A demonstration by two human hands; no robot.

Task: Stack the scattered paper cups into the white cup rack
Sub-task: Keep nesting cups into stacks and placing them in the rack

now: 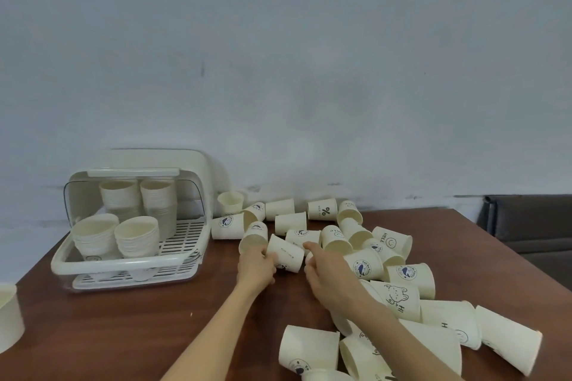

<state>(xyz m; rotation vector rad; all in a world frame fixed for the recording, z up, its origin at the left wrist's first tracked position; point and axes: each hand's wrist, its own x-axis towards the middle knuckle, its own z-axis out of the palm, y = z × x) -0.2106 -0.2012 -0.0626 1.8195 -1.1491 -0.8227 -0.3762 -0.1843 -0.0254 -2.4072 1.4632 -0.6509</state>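
Gathering | left hand fingers grip tipped cream paper cup for nesting | right hand fingers loosely curled beside it, grip unclear

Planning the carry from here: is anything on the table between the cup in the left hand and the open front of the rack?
Nothing visible does. The left hand holds a lying cup, and the bare table runs from it to the white rack. The rack's lid is up; four stacks already stand inside.
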